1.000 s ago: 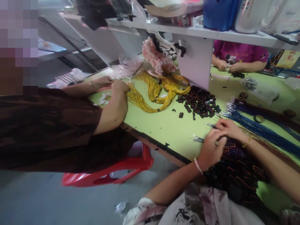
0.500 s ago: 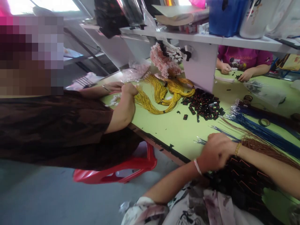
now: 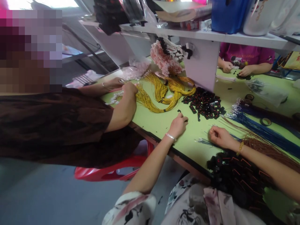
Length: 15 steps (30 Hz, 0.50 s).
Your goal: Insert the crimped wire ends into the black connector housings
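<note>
The left hand [image 3: 178, 125] reaches across the pale green tabletop [image 3: 164, 122], its fingertips pinched at a small black plastic connector [image 3: 185, 119] lying loose just short of the heap of black connectors [image 3: 205, 104]. The right hand [image 3: 219, 137] rests near it, fingers curled around thin blue wires [image 3: 206, 142]. Beyond the left hand lie bundled yellow wires [image 3: 161, 93], where a co-worker's hand [image 3: 130, 89] is at work.
</note>
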Available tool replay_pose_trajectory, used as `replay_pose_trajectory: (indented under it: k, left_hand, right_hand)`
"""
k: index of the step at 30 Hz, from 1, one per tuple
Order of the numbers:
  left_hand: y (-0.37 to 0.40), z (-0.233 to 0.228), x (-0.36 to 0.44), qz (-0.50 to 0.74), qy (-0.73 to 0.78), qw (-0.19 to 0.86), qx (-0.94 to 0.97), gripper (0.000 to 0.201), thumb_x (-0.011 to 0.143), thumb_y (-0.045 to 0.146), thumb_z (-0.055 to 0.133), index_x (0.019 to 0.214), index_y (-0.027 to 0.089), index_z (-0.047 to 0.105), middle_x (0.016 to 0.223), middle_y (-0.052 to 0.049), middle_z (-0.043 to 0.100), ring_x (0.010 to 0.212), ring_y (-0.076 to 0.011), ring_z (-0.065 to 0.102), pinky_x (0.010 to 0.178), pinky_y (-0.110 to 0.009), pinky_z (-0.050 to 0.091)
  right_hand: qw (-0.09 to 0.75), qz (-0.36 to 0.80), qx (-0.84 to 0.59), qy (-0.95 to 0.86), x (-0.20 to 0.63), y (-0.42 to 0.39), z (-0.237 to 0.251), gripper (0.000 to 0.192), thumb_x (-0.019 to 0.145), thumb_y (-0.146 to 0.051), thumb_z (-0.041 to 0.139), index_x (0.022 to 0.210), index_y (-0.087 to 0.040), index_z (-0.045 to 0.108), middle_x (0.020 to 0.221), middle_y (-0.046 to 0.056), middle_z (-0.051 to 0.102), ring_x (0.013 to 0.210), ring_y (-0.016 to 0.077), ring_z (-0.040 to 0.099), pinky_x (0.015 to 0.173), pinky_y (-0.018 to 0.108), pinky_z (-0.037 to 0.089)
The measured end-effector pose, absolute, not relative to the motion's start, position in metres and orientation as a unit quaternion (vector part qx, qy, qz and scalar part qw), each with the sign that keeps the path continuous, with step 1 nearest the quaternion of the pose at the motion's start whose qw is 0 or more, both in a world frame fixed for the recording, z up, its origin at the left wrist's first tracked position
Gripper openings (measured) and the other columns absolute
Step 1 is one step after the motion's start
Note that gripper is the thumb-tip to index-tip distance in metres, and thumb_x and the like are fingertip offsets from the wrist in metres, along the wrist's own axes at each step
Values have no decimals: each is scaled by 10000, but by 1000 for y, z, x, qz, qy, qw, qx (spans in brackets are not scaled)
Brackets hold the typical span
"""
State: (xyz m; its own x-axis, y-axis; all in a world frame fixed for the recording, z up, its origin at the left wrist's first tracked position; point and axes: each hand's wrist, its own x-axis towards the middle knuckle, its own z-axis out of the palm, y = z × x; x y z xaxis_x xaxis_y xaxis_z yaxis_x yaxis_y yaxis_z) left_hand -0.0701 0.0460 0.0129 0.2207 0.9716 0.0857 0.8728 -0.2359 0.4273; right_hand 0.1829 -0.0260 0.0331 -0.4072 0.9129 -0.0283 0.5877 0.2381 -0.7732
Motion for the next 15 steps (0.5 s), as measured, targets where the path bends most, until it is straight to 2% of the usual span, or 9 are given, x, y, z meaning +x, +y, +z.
replay_pose_trajectory:
  k: [3,5,8,11,13,15]
  left_hand:
    - [36,14,-65,215,619,141,742,152,807,291,577,842,182,676,950,-102,587,895,-242,512,757,-366,407]
    - [27,14,-58,281,622,198,704,146,789,322,616,823,186,656,870,-79,608,861,-226,516,742,-355,406]
    - [12,14,-39,398,562,413,596,262,758,352,662,954,179,645,762,-30,604,712,-151,534,655,-288,418]
    - [-2,19,-18,442,465,631,435,329,735,340,698,992,141,642,759,-36,616,689,-117,571,610,-231,435]
    - [-9,23,-6,434,412,726,337,288,734,289,712,963,125,655,802,-56,639,730,-113,601,651,-217,470]
    - [-13,26,1,428,371,778,272,249,735,212,711,964,122,668,837,-59,650,747,-103,612,697,-207,494]
  right_hand:
    - [301,433,-475,-704,180,-24,33,82,773,-262,534,768,-180,530,614,-40,500,543,92,421,515,204,341]
    - [328,451,-474,-682,177,-23,37,144,790,-310,548,751,-171,550,615,-35,494,551,92,412,512,205,338]
    - [354,464,-462,-668,176,-23,43,188,812,-348,549,774,-167,585,630,-25,508,578,99,423,534,213,347]
    - [360,458,-463,-668,178,-25,46,178,806,-336,550,758,-169,591,598,-38,473,542,92,382,508,212,317]
    - [356,435,-473,-679,180,-27,46,151,788,-299,552,718,-168,579,564,-50,435,515,84,344,490,209,291]
    - [354,397,-484,-695,181,-29,47,124,764,-255,546,679,-167,563,552,-53,428,511,79,338,489,207,285]
